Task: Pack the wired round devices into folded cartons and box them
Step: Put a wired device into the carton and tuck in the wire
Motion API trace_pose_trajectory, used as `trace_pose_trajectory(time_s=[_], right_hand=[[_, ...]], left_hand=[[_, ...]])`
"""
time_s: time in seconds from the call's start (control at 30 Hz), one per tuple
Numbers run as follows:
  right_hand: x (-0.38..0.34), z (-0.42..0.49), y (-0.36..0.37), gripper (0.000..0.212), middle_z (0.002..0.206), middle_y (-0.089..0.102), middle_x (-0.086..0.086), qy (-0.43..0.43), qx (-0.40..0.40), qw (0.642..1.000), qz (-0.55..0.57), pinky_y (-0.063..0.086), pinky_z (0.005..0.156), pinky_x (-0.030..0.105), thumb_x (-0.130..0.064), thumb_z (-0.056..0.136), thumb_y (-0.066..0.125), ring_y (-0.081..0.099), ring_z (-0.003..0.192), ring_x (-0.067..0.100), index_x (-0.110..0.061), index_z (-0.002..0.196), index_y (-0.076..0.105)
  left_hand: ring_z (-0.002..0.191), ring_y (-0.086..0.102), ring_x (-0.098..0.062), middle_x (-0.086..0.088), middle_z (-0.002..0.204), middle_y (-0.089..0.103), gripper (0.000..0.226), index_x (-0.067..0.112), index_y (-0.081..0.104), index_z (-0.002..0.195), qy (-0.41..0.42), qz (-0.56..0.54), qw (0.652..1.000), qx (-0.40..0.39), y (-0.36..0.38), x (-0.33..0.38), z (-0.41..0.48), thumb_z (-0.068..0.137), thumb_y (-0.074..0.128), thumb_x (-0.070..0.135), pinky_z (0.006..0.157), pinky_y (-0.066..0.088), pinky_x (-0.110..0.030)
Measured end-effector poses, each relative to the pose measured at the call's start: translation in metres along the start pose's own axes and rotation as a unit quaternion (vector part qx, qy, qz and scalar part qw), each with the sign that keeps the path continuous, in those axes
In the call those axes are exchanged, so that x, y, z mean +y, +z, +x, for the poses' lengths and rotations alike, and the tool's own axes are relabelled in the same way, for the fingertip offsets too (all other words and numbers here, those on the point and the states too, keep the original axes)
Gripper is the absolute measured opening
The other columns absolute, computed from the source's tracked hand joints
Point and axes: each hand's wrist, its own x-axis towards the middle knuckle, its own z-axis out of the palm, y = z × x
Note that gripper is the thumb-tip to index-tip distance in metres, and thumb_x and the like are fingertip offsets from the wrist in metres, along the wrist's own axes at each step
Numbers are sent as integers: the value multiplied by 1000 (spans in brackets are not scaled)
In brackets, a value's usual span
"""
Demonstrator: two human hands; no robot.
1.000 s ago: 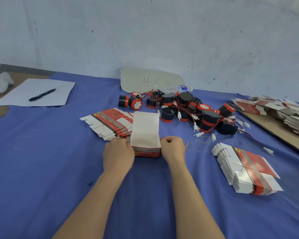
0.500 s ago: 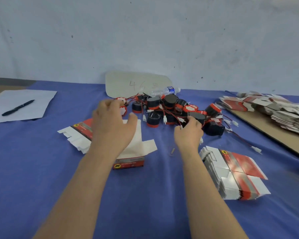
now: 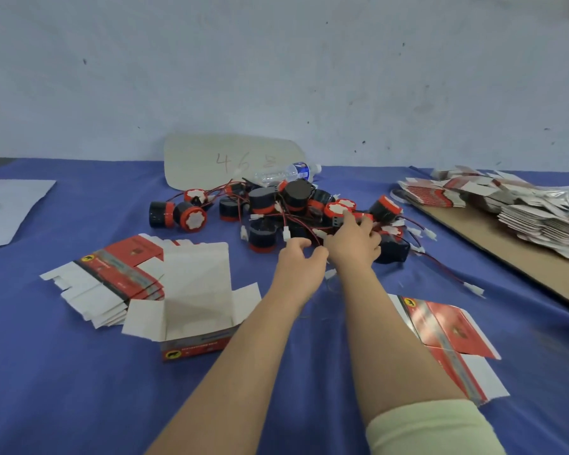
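Observation:
A heap of black-and-red wired round devices (image 3: pixel 276 205) lies at the back of the blue table (image 3: pixel 63 372). My right hand (image 3: pixel 355 244) is in the heap's right side, fingers curled over one device and its red wires. My left hand (image 3: pixel 298 267) sits just left of it at the heap's front edge, thumb and forefinger curved around a wire; whether it pinches the wire is unclear. A folded carton (image 3: pixel 194 300) stands open-topped at the front left, flaps spread, untouched.
Flat carton stacks lie left (image 3: pixel 109 277) and right (image 3: pixel 454 336) of my arms. A brown board (image 3: pixel 506 254) at the far right carries more flat cartons. A water bottle (image 3: pixel 286 174) and a cardboard sign (image 3: pixel 211 159) are behind the heap. White paper (image 3: pixel 10 208) lies far left.
My left hand has left the open carton and swung right to the heap, beside my right hand. The right hand has pushed deeper into the devices. The view has shifted slightly right.

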Motion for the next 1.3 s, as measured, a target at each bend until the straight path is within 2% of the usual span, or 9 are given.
trace_pose_trajectory(time_s=[0.23,0.43,0.53,0.63,0.77,0.9,1.0,1.1,1.3], right_hand=[[3,3,3,49,155,16,11,7,33,999,-4,17,114,50,-20,91,57,14,141,36,-19,137,40],[-1,-13,12,42,137,34,17,-15,85,995,40,36,97,43,-14,88,58,40,119,38,-9,126,40],[2,-21,6,50,135,38,18,12,115,984,132,38,92,42,-27,89,62,44,116,37,-9,130,39],[-2,-32,-8,45,124,49,9,2,151,927,342,35,77,21,-34,94,56,48,105,21,-12,131,42],[-16,-56,-24,25,108,61,-2,42,62,843,532,46,97,38,-35,100,41,57,109,21,-20,114,55],[-26,-88,-26,28,92,70,-2,87,1,799,595,55,80,29,-31,99,43,67,87,11,-18,98,68],[-33,-113,-24,27,77,70,-4,53,-55,790,609,51,67,24,-22,97,48,65,71,8,-20,80,69],[-38,-133,-18,14,90,67,-1,-22,-91,814,573,50,63,18,-21,96,53,64,72,4,-13,102,64],[-64,-163,2,38,84,69,2,-75,-196,849,486,48,53,19,-40,88,63,58,52,5,-9,110,65]], left_hand=[[103,48,-11,-3,137,44,39,14,45,133,-26,-8,999,-23,5,-8,-3,96,48,25,75,36,-20],[76,47,4,-1,133,47,40,16,45,134,-24,-15,1000,-1,-5,-9,-6,95,48,25,54,36,-11],[72,48,1,0,123,51,41,15,42,135,-34,-21,999,-3,-8,-10,-8,96,46,27,55,38,-14],[80,57,-7,3,108,53,34,14,46,128,-49,-60,997,-11,-12,-6,-12,99,42,31,68,46,-24],[81,66,-6,7,91,61,22,26,56,97,-37,-169,983,-57,-15,8,-23,101,39,40,80,46,-30],[104,64,-17,-1,117,65,33,18,56,124,21,-165,985,-38,-21,23,-38,98,46,37,97,49,-39],[107,64,-19,-4,121,64,35,16,53,128,42,-187,981,34,-43,24,-51,97,51,31,93,51,-34],[96,68,-20,-7,107,68,22,21,56,112,56,-208,972,95,-80,13,-66,93,60,30,85,56,-34],[94,64,-17,0,102,65,26,25,62,95,130,-4,963,236,-131,-16,-88,92,50,49,83,52,-34]])
